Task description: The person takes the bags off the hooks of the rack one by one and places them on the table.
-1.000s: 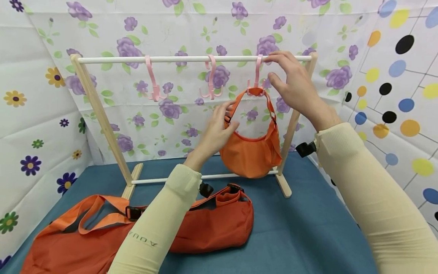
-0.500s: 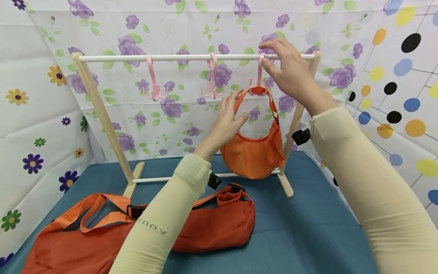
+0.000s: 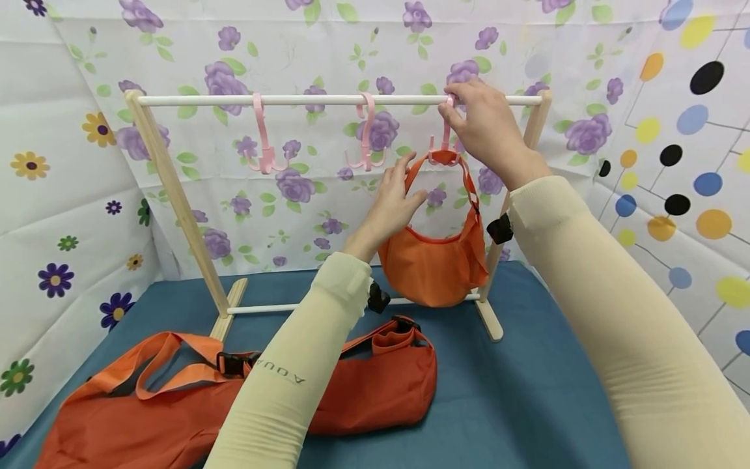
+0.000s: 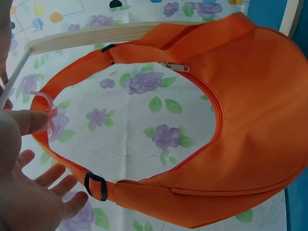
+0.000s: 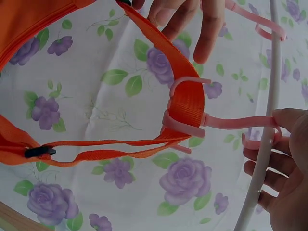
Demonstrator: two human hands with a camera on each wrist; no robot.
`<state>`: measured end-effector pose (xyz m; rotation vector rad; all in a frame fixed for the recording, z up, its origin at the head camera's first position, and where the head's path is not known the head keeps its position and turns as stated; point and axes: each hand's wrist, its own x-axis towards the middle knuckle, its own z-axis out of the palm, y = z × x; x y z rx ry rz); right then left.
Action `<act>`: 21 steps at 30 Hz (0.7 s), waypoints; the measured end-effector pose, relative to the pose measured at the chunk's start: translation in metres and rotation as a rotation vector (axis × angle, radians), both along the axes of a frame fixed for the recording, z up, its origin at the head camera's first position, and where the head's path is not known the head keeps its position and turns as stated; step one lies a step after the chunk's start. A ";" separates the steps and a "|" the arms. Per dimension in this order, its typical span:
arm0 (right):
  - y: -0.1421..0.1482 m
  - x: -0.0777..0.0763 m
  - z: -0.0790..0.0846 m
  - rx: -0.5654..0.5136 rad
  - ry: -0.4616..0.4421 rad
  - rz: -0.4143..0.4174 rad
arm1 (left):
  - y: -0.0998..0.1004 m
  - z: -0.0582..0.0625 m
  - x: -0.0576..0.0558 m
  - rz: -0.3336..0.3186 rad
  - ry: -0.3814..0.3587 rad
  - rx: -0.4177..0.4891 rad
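Note:
A small orange shoulder bag (image 3: 433, 270) hangs by its strap from the rightmost pink hook (image 3: 446, 135) on the white rail (image 3: 305, 99). At the top of that hook, my right hand (image 3: 487, 124) pinches its curve against the rail; the right wrist view shows the thumb (image 5: 288, 118) on the hook and the other fingers behind the rail. My left hand (image 3: 391, 210), fingers spread and relaxed, is beside the left side of the strap. In the left wrist view the black strap buckle (image 4: 96, 186) is just past the left fingertips.
Two more pink hooks, one at left (image 3: 265, 140) and one in the middle (image 3: 366, 137), hang from the rail. The rack has wooden legs (image 3: 181, 202). Red-orange bags (image 3: 375, 391) with orange straps (image 3: 170, 358) lie on the blue cloth (image 3: 504, 404) in front.
My right hand rose slightly off the rail, then came down and left onto the hook's top. My left hand shifted a little right and its fingers loosened beside the strap.

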<state>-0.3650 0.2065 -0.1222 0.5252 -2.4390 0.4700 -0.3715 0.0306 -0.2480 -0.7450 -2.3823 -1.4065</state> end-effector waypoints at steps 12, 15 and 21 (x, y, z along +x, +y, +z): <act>0.007 0.000 0.002 -0.142 -0.142 0.075 | 0.001 -0.008 -0.003 0.022 0.049 -0.001; 0.010 0.000 0.005 -0.154 -0.173 0.097 | 0.000 -0.009 -0.002 0.014 0.078 0.052; 0.013 0.001 0.009 -0.142 -0.218 0.127 | 0.000 -0.006 0.002 0.035 0.127 0.072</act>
